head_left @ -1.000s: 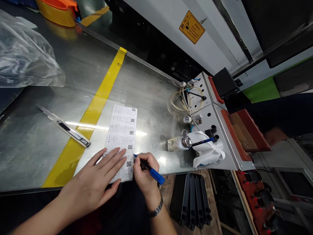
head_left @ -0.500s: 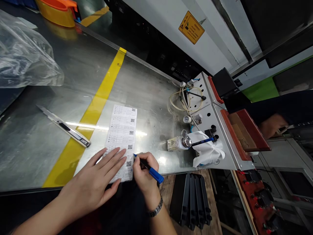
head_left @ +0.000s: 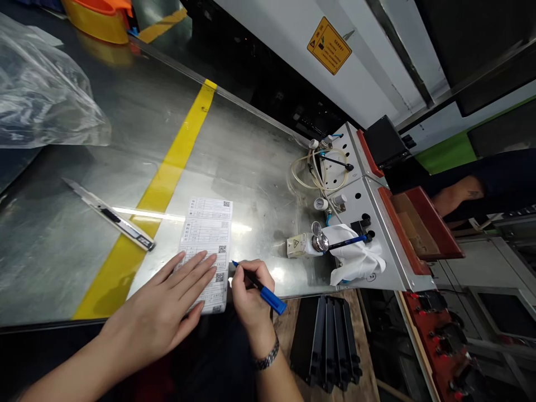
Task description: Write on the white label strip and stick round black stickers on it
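Note:
A strip of white printed labels with QR codes (head_left: 209, 227) lies on the metal table near its front edge. My left hand (head_left: 161, 304) rests flat on the strip's lower left part, fingers stretched out and hiding some of the print. Just right of the strip, my right hand (head_left: 253, 293) grips a blue marker pen (head_left: 272, 300). The blue tip points up and left, close to the strip's right edge and seemingly apart from it. Left of the strip lies a utility knife (head_left: 111, 216) with its blade out.
Yellow tape (head_left: 178, 153) crosses the metal table. Clear plastic bag (head_left: 46, 89) sits far left, a tape roll (head_left: 98, 19) behind it. On the right stand a pump bottle (head_left: 307, 245), a white cloth (head_left: 354, 254) and a grey box with tubing. Another person's arm (head_left: 458, 195) shows beyond.
The label strip has slid toward me under my left hand, its upper part looking bent. My right hand and marker have shifted slightly right, off the strip. The other person's arm has moved.

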Available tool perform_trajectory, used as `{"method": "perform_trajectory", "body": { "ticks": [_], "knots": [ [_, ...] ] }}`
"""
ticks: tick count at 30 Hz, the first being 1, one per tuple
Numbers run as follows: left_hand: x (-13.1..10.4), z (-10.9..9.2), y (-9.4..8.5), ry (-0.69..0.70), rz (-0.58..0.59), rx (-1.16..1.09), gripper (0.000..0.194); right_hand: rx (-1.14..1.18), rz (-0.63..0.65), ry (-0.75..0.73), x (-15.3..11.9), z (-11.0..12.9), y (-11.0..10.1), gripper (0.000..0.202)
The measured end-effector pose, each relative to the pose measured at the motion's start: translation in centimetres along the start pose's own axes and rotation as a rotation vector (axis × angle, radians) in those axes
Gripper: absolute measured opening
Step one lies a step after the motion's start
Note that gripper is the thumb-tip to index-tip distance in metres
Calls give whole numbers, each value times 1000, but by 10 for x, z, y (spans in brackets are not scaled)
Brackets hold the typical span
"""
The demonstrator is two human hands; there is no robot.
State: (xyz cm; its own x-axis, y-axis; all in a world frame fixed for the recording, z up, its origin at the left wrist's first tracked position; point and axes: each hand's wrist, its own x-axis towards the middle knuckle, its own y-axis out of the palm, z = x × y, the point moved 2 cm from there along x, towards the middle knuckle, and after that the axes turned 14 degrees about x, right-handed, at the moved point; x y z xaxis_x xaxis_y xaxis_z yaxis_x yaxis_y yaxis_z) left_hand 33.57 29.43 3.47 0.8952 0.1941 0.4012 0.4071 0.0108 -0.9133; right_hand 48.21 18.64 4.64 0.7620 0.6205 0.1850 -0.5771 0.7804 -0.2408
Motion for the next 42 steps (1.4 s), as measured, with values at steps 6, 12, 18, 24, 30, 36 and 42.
{"method": "perform_trajectory", "body": {
  "ticks": [6, 12, 18, 24, 30, 36, 42],
  "knots": [
    [2, -4, 0, -92, -15, -102, 67, -9, 34, -50, -1, -5, 2, 8],
    [1, -3, 1, -70, -4, -73, 71, -7, 70, -60, 1, -4, 3, 7],
    [1, -2, 1, -78, -1, -93, 71, -50, 84, -94, 3, -1, 4, 5],
    [0, -2, 0, -96, -7, -107, 71, -47, 78, -114, 2, -3, 3, 5],
    [2, -4, -1, -96, -16, -124, 69, -26, 81, -106, 1, -2, 3, 8],
    [2, -3, -1, -96, -27, -121, 68, -24, 60, -70, 0, -4, 3, 8],
    [3, -4, -2, -100, -28, -117, 70, -53, 70, -90, 1, -5, 3, 6]
  ]
}}
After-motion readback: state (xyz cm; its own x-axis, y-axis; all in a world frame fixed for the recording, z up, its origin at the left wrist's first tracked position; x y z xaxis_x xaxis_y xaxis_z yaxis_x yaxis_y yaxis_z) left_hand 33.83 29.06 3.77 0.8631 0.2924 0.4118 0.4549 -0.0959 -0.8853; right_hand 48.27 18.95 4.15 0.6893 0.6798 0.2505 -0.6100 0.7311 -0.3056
